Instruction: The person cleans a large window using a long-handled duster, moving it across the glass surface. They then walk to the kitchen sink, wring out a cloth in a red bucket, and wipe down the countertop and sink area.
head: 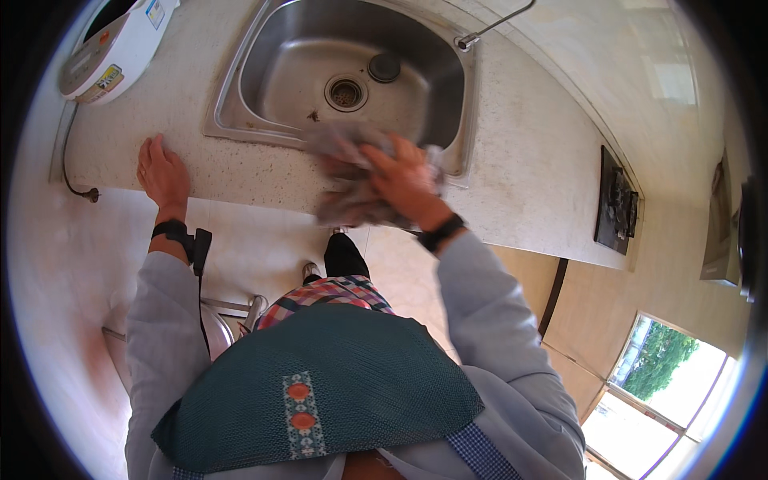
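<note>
My right hand (405, 177) grips a crumpled greyish cloth (342, 210) at the front rim of a stainless steel sink (222, 117). Both the hand and the cloth are motion-blurred. Part of the cloth hangs past the front edge of the speckled stone countertop (258, 171). To the left of the sink, my left hand (163, 174) rests on the countertop near its edge, holding nothing, with its fingers loosely bent. Inside the basin are a drain strainer (346, 94), a round dark stopper (384, 68) and a small dark scrap (313, 115).
A white rice cooker (117, 57) stands at the far left, its power cord (67, 141) hanging over the counter edge with a loose plug (90, 195). A faucet spout (471, 41) overhangs the sink's back right corner. At the right is a black gas hob (615, 204).
</note>
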### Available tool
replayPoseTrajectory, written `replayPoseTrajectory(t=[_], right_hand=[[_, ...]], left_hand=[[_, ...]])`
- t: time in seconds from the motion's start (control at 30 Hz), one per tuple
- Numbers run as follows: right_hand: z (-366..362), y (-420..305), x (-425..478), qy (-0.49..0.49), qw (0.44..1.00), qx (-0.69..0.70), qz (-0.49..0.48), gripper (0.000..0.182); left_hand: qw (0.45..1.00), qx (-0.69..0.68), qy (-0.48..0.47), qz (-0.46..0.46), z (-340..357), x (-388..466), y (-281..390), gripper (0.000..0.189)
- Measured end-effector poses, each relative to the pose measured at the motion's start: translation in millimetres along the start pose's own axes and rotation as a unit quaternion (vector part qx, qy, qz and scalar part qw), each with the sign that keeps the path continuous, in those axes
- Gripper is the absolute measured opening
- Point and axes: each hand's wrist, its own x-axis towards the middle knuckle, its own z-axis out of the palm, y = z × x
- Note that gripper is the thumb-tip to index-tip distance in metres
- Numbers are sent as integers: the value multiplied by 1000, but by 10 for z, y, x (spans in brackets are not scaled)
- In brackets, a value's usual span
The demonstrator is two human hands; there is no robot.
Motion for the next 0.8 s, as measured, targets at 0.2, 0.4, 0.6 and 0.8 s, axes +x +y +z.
replayPoseTrajectory(t=[0.2,0.4,0.6,0.8], right_hand=[[-419,1020,-1033,-22,994,-103,39,46],[-223,792,-1032,37,967,-120,220,39],[-234,1384,-550,-26,921,-72,382,57],[-266,1940,312,-33,897,-82,434,62]], left_hand=[[1000,-12,-1,21,11,13,-40,32],[1000,-14,-4,-7,-19,-26,30,34],[1000,-19,-10,-5,14,23,0,35],[1000,-13,-20,-6,-41,-7,21,36]])
